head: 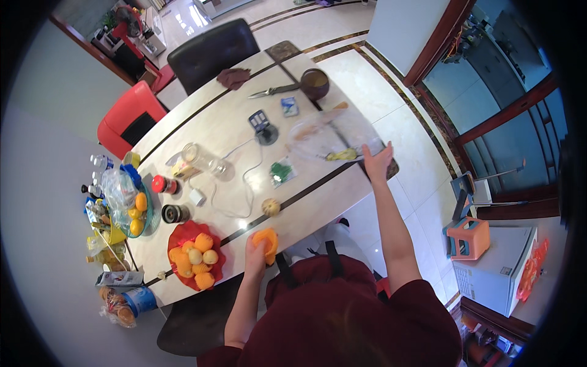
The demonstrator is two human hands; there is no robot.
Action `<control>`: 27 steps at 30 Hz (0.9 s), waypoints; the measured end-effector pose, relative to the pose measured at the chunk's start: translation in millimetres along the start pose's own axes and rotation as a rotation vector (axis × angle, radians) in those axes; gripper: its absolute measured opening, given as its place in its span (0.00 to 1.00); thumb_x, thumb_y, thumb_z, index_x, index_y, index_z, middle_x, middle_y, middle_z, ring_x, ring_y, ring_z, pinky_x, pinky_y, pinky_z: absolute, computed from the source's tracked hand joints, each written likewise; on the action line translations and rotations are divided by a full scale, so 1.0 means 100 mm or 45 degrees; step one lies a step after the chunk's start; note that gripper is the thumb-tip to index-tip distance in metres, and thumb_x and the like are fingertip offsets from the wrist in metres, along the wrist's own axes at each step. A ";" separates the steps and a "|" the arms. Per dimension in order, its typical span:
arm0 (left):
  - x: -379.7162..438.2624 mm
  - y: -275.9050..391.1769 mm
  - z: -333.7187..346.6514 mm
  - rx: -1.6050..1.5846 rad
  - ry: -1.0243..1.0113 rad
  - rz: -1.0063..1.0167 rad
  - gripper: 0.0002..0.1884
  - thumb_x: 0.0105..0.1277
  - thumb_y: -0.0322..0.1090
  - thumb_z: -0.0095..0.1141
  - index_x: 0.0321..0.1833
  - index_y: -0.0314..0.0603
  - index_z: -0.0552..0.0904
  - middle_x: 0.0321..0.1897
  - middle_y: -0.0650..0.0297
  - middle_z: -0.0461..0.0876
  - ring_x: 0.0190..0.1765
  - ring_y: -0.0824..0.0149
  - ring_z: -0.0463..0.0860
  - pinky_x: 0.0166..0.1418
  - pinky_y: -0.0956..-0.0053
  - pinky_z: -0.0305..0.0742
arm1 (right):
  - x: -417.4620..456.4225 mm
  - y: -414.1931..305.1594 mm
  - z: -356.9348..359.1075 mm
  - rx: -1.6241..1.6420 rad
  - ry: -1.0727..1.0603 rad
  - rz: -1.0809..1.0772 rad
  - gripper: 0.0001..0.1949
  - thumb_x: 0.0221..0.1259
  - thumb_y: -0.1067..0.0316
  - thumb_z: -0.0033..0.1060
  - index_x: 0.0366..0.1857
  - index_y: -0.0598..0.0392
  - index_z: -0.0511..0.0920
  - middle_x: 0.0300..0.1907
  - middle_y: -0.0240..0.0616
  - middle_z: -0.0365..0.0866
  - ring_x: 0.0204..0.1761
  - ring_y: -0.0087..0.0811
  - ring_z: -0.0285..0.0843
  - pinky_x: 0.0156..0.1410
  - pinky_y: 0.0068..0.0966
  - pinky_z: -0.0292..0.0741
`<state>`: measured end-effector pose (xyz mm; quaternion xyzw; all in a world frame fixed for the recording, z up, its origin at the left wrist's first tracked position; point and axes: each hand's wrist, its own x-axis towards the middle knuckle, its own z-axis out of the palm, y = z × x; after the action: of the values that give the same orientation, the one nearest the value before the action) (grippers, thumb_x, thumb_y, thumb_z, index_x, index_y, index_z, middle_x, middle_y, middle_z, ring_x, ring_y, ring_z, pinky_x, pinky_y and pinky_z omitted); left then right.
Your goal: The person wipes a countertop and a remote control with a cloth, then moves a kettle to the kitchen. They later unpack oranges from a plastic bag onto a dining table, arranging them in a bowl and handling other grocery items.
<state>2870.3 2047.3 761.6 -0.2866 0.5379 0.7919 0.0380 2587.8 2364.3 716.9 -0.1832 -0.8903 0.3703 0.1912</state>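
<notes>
My left hand (pixel 255 255) grips an orange foam fruit net (pixel 267 242) at the table's near edge. Just beyond it on the tabletop sits a small round pale fruit with dark stripes (pixel 270 207). At the right end of the table, my right hand (pixel 378 163) is at the rim of a clear plastic bag (pixel 321 130), thumb and fingers apart; whether it pinches the plastic is unclear. A yellow-green piece (pixel 343 154) shows at the bag, close to my thumb. Left of my left hand, a red scalloped plate (pixel 215 234) bears several net-wrapped fruits and pale bare ones.
A knife (pixel 274 91) lies near a dark round bowl (pixel 314 84) at the far side. A white cable (pixel 250 195), a clear jar (pixel 206 161), a phone stand (pixel 263 128) and a green packet (pixel 281 172) occupy the middle. A fruit basket (pixel 148 215) stands left; chairs flank the table.
</notes>
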 end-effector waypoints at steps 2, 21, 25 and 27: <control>0.05 -0.09 0.35 -0.049 0.001 -0.014 0.16 0.70 0.24 0.41 0.60 0.33 0.64 0.60 0.45 0.75 0.58 0.55 0.81 0.61 0.65 0.78 | 0.32 0.44 0.19 0.098 -0.223 0.262 0.43 0.56 0.60 0.69 0.71 0.64 0.53 0.59 0.58 0.69 0.53 0.47 0.76 0.51 0.36 0.78; 1.39 0.03 3.88 0.876 -0.590 0.313 0.24 0.58 0.21 0.56 0.60 0.40 0.76 0.51 0.56 0.74 0.56 0.57 0.77 0.56 0.66 0.78 | 1.10 3.10 -2.62 1.552 0.487 0.994 0.18 0.67 0.74 0.54 0.60 0.51 0.73 0.44 0.35 0.81 0.42 0.28 0.81 0.41 0.26 0.81; 2.36 -0.14 4.66 1.061 -0.700 0.645 0.19 0.57 0.22 0.60 0.54 0.39 0.77 0.50 0.51 0.75 0.55 0.49 0.78 0.60 0.64 0.74 | 1.50 3.17 -2.42 1.580 0.503 1.145 0.16 0.66 0.72 0.56 0.58 0.50 0.75 0.45 0.33 0.81 0.43 0.28 0.81 0.41 0.26 0.80; 2.92 -0.25 5.05 1.369 -0.594 0.661 0.16 0.59 0.25 0.60 0.51 0.40 0.79 0.52 0.50 0.76 0.54 0.48 0.78 0.59 0.62 0.74 | 1.77 3.45 -2.24 1.566 0.421 1.191 0.17 0.66 0.72 0.55 0.58 0.50 0.75 0.47 0.34 0.81 0.45 0.28 0.80 0.45 0.26 0.79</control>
<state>2427.9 2426.9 726.1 0.0919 0.8895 0.4364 0.0996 2606.2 2806.3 647.9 -0.4528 -0.3162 0.8061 0.2125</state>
